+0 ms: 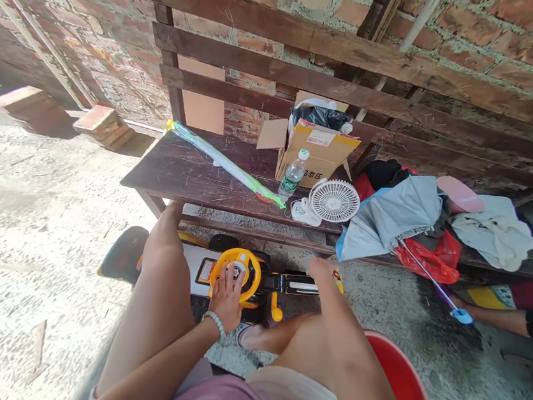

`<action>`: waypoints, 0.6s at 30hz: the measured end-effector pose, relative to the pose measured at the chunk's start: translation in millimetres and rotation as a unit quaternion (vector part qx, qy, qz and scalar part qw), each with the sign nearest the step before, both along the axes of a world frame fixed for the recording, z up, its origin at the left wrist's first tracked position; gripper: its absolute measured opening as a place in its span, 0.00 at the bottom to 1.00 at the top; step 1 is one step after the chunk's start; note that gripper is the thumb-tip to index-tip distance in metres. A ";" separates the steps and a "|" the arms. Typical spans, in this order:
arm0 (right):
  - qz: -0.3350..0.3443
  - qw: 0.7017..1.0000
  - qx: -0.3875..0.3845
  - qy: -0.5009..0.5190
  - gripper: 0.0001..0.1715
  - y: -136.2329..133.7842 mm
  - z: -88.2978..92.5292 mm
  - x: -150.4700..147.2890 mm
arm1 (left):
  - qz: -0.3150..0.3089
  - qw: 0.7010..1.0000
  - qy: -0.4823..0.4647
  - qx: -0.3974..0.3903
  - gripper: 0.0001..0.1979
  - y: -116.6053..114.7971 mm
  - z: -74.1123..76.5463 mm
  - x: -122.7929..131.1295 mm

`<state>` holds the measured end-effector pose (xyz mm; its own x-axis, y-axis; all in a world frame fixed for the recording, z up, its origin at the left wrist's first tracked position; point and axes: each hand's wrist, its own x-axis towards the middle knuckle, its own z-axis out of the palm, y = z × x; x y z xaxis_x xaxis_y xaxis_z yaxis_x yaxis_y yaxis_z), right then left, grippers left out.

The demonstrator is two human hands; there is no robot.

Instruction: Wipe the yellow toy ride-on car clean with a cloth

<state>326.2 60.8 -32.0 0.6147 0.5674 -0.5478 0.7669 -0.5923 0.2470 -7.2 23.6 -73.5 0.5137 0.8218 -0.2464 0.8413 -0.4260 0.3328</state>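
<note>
A yellow, white and black toy ride-on car (201,268) lies on the concrete floor between my knees. My left hand (226,298), with a bead bracelet on the wrist, rests flat on its yellow steering wheel (239,272). My right hand (323,272) is closed around a black and white bar (298,285) that sticks out of the toy to the right. My bent legs hide the lower part of the toy.
A dark wooden bench (178,171) stands ahead against a brick wall, carrying a wrapped long tube (225,163), a water bottle (293,175), a cardboard box (318,148), a small white fan (334,201), an umbrella (389,220) and clothes. I sit on a red stool (411,390). Another person's arm (494,316) lies at right.
</note>
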 end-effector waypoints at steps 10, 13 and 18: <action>0.150 0.961 -0.004 0.231 0.18 39.6 4.2 -79.5 | -0.005 1.000 0.019 0.021 0.50 1.4 -1.1 0.1; 0.171 0.950 -0.005 0.261 0.21 41.3 7.9 -82.4 | -0.007 1.000 0.020 0.018 0.50 1.8 -1.6 0.0; 0.167 0.961 -0.030 0.220 0.19 43.5 9.3 -83.0 | -0.011 1.000 0.015 -0.001 0.50 3.5 2.7 0.0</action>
